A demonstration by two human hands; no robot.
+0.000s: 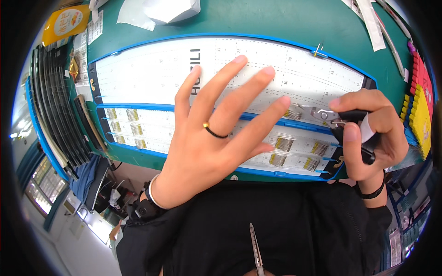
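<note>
- The green surface (276, 23) spreads across the far side, and the open case (152, 76), white with blue rim, lies on it.
- The left hand (202, 147) is spread flat over the middle of the case; its fingers are apart and I see nothing held in them.
- The right hand (389, 138), at the right end, is closed around the pliers (324, 115), whose metal nose points left.
- In the near half, bundles of thin wires stand already in rows, at left (133, 115) and at right (284, 144); the left hand hides the middle, so I cannot count all.
- One more bundle (292, 112) is beyond the hinge, between the left forefinger and the pliers' nose, and it seems not yet settled in a row. I cannot tell if the pliers grip it.
</note>
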